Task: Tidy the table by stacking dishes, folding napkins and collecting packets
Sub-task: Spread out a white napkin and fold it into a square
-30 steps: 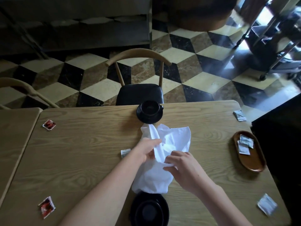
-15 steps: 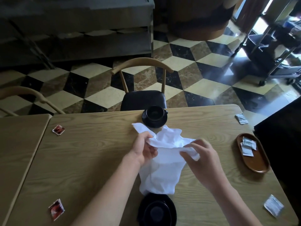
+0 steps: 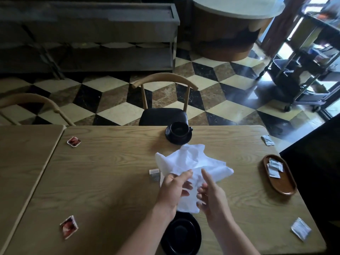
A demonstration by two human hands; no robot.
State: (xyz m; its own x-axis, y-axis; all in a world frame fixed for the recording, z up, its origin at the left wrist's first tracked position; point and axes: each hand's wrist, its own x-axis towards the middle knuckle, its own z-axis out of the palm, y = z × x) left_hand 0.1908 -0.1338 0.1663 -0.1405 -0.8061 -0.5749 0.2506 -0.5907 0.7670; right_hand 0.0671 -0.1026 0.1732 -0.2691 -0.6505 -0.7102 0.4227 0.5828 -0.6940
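Observation:
A crumpled white napkin (image 3: 193,162) lies in the middle of the wooden table (image 3: 110,181). My left hand (image 3: 173,192) pinches its near left part between thumb and fingers. My right hand (image 3: 211,197) has its fingers curled into the near fold, index finger raised. A black cup on a saucer (image 3: 178,133) stands just beyond the napkin. A black saucer (image 3: 181,234) sits at the near edge under my wrists. Red packets (image 3: 74,141) (image 3: 69,226) lie at the left, white packets (image 3: 267,140) (image 3: 300,229) at the right, and a small packet (image 3: 154,174) beside the napkin.
An oval wooden tray (image 3: 283,184) holding white packets (image 3: 275,167) sits near the right edge. A second table (image 3: 22,162) adjoins on the left. A chair (image 3: 163,115) stands at the far side, and a metal cart (image 3: 303,74) at the back right.
Both hands have lowered and drawn toward me along the napkin. The napkin, held up before, now rests spread and crumpled on the table.

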